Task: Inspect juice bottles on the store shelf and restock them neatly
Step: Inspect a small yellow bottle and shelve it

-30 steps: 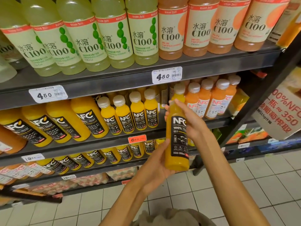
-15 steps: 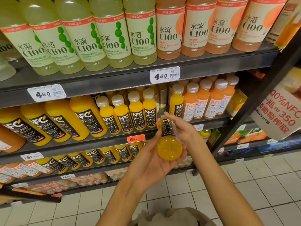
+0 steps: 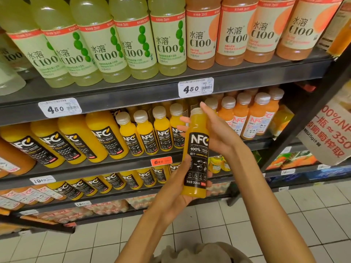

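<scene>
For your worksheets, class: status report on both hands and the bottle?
Left hand grips small orange NFC juice bottle low. Right hand holds its top. Bottle upright, off shelf. Nothing blocking.

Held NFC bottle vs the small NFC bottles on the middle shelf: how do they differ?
The held NFC bottle is off the shelf, gripped low by the left hand and near the cap by the right hand; the small shelf NFC bottles stand untouched in a row. The held bottle tilts slightly; the shelf ones stand upright. Its label reads clearly, theirs look smaller, being farther away. Shared: yellow juice, black NFC label, pale cap.
</scene>
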`<state>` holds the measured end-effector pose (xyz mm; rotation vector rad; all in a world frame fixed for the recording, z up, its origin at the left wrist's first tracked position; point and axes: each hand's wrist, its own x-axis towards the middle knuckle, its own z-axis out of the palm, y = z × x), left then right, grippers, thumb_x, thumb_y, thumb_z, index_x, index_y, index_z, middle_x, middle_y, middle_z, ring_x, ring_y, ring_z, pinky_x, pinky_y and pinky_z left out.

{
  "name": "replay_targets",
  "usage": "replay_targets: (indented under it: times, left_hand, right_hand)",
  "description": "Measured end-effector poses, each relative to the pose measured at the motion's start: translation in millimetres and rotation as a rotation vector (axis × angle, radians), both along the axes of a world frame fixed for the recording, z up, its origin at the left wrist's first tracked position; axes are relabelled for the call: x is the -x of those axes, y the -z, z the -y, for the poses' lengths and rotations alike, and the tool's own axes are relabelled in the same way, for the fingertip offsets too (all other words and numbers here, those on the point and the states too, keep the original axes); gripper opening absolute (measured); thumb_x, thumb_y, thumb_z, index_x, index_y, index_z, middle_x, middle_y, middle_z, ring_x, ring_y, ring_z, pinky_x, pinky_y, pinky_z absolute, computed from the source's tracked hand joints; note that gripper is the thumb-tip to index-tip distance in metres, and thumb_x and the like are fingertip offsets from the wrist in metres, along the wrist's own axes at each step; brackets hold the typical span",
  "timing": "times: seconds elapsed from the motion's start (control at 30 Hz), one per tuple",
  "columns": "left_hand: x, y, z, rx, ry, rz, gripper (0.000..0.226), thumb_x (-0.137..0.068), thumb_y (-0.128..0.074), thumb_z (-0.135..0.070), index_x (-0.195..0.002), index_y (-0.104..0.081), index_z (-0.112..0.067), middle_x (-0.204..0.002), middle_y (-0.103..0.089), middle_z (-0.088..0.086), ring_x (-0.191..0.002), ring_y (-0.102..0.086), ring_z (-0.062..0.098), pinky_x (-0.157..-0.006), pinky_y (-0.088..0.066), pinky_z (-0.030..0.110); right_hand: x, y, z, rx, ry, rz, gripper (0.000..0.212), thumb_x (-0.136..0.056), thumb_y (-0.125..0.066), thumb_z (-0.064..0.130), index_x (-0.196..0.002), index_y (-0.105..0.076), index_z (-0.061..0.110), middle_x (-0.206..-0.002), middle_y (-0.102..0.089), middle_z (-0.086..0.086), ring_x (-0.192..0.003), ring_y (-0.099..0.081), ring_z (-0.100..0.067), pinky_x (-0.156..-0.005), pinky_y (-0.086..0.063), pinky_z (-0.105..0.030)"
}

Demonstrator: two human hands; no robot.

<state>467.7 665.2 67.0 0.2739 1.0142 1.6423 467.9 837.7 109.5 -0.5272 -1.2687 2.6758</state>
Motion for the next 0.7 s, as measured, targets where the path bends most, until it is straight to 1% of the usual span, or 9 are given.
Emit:
replay_targets:
  times: [0.1,0.17,0.27,0.33,0.4,0.5,0.57,0.67,0.7]
  left_hand:
    - [0.6,5.3,1.5,0.078,-0.014,-0.174,0.053,-0.066,-0.076,-0.052,-0.113,-0.066,-0.029,-0.11,-0.07,0.007,-0.096,-0.069,0.021,-0.073,-0.057,0.031]
    - [2.9,4.6,1.3,0.149,-0.01,-0.396,0.049,-0.066,-0.077,-0.048,-0.112,-0.062,-0.042,-0.113,-0.069,-0.008,-0.105,-0.064,0.007,-0.078,-0.054,0.023]
    - [12.0,1.3,-5.2,0.201,-0.057,-0.652,0.054,-0.072,-0.08,-0.025,-0.115,-0.051,-0.042,-0.109,-0.068,-0.012,-0.099,-0.063,-0.002,-0.076,-0.052,0.017]
    - [20.0,-0.6,-9.4,0.186,-0.136,-0.731,0.054,-0.073,-0.079,-0.012,-0.111,-0.051,-0.038,-0.106,-0.067,-0.011,-0.094,-0.064,-0.002,-0.071,-0.051,0.013]
    - [26.9,-1.8,-11.0,0.158,-0.193,-0.795,0.056,-0.072,-0.079,-0.007,-0.108,-0.051,-0.039,-0.101,-0.067,-0.014,-0.091,-0.064,-0.004,-0.07,-0.05,0.01]
    - [32.8,-2.9,-9.5,0.13,-0.243,-0.891,0.06,-0.071,-0.078,-0.002,-0.104,-0.051,-0.044,-0.099,-0.066,-0.013,-0.088,-0.062,-0.007,-0.065,-0.049,0.008]
    - [35.5,-2.7,-9.7,0.116,-0.248,-0.92,0.063,-0.07,-0.077,0.002,-0.11,-0.051,-0.038,-0.112,-0.061,-0.003,-0.093,-0.06,-0.006,-0.066,-0.049,0.007]
    - [37.4,-2.8,-11.7,0.119,-0.23,-0.93,0.066,-0.067,-0.079,0.003,-0.126,-0.052,-0.012,-0.122,-0.059,0.01,-0.1,-0.059,0.007,-0.068,-0.049,0.008]
    - [37.5,-3.3,-11.3,0.113,-0.222,-0.931,0.068,-0.067,-0.08,0.002,-0.127,-0.053,-0.013,-0.121,-0.06,0.008,-0.102,-0.06,0.009,-0.07,-0.049,0.008]
  right_hand:
    - [-6.3,-2.7,2.2,-0.152,0.043,-0.047,0.035,-0.096,-0.049,0.042,-0.115,-0.052,0.013,-0.087,-0.072,-0.005,-0.078,-0.07,-0.022,-0.072,-0.056,-0.036]
    - [-11.7,-6.3,6.2,-0.233,0.053,-0.19,0.034,-0.092,-0.056,0.038,-0.115,-0.055,0.014,-0.084,-0.068,-0.003,-0.075,-0.065,-0.017,-0.072,-0.052,-0.033]
    - [-23.2,-19.0,15.9,-0.397,-0.003,-0.353,0.052,-0.08,-0.069,0.043,-0.122,-0.056,0.016,-0.094,-0.067,-0.003,-0.085,-0.064,-0.015,-0.073,-0.053,-0.028]
    - [-30.8,-26.6,21.3,-0.584,-0.046,-0.407,0.059,-0.078,-0.067,0.05,-0.126,-0.053,0.019,-0.103,-0.067,0.003,-0.098,-0.061,-0.012,-0.08,-0.05,-0.024]
    - [-38.3,-31.4,23.7,-0.707,-0.116,-0.439,0.057,-0.081,-0.062,0.051,-0.129,-0.05,0.022,-0.113,-0.065,0.009,-0.107,-0.057,-0.007,-0.084,-0.046,-0.019]
    - [-48.8,-35.6,24.8,-0.752,-0.208,-0.475,0.043,-0.085,-0.061,0.037,-0.124,-0.048,0.024,-0.118,-0.063,0.008,-0.114,-0.056,-0.012,-0.088,-0.046,-0.023]
    - [-53.5,-38.0,26.5,-0.774,-0.251,-0.523,0.037,-0.084,-0.067,0.026,-0.118,-0.052,0.026,-0.114,-0.062,0.007,-0.114,-0.056,-0.018,-0.091,-0.046,-0.028]
    - [-56.2,-39.8,27.5,-0.815,-0.301,-0.595,0.039,-0.082,-0.07,0.028,-0.114,-0.052,0.016,-0.108,-0.06,-0.003,-0.109,-0.057,-0.029,-0.093,-0.045,-0.039]
    - [-56.3,-40.2,27.2,-0.816,-0.304,-0.602,0.039,-0.082,-0.07,0.028,-0.113,-0.052,0.014,-0.107,-0.06,-0.005,-0.108,-0.057,-0.029,-0.093,-0.046,-0.04]
